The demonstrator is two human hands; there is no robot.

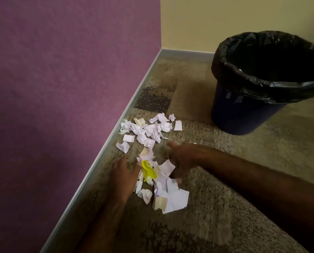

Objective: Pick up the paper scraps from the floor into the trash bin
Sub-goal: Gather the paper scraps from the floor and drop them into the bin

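Lying on the floor [189,88] by the baseboard [134,99], the paper scraps [148,132] (one yellow) sit between the hands: left hand [124,177] and right hand [181,157] both spread wide, flanking the near heap. The black-lined trash bin [243,114] stands apart, its inside dark.

LEFT: purple textured wall [61,79] hemmed white paper scraps [152,128] closely | RIGHT: bare mottled brown carpet [192,99] lay open up to black-lined dark blue round bin [243,114] | bin mouth uncovered
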